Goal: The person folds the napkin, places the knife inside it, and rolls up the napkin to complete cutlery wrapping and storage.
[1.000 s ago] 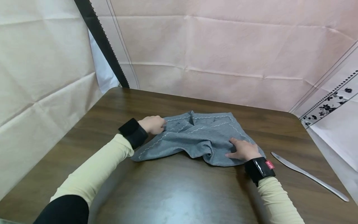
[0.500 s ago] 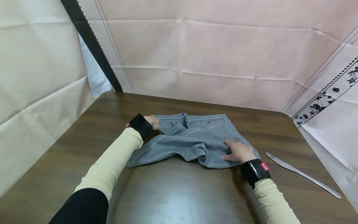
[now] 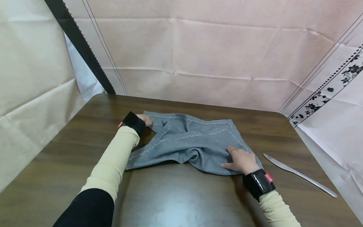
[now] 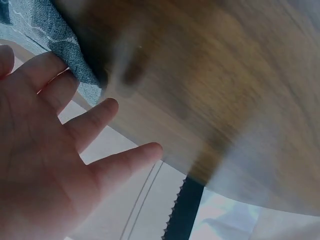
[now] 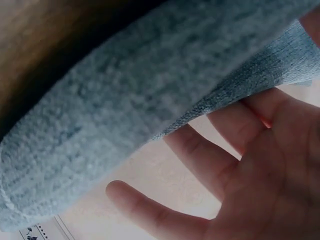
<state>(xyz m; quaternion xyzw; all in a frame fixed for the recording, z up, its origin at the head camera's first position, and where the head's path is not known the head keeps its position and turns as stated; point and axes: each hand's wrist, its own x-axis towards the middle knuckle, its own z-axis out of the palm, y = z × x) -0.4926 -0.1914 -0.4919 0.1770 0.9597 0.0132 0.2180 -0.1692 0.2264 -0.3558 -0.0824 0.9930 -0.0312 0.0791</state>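
A crumpled blue-grey cloth (image 3: pixel 198 142) with white stitching along its edges lies on the brown wooden table (image 3: pixel 175 195). My left hand (image 3: pixel 146 119) pinches its far left corner; in the left wrist view the index and middle fingers bend at the cloth edge, while the other two fingers of that left hand (image 4: pixel 55 145) stick out straight. On the right part of the cloth rests my right hand (image 3: pixel 242 160), palm down with spread fingers. The right wrist view has that right hand (image 5: pixel 260 165) with some fingertips hidden by the fabric.
To the right of the cloth lies a silver table knife (image 3: pixel 297 173), slanting toward the table's right edge. Pale sheeting (image 3: pixel 198 56) hangs behind the table, with more at the left and right. A black band (image 3: pixel 85 53) runs down to the far left corner.
My left hand has moved to the left and away from me, drawing the cloth's far left corner out, so that edge is straighter. The right hand stays on the cloth. The head view has shifted slightly.
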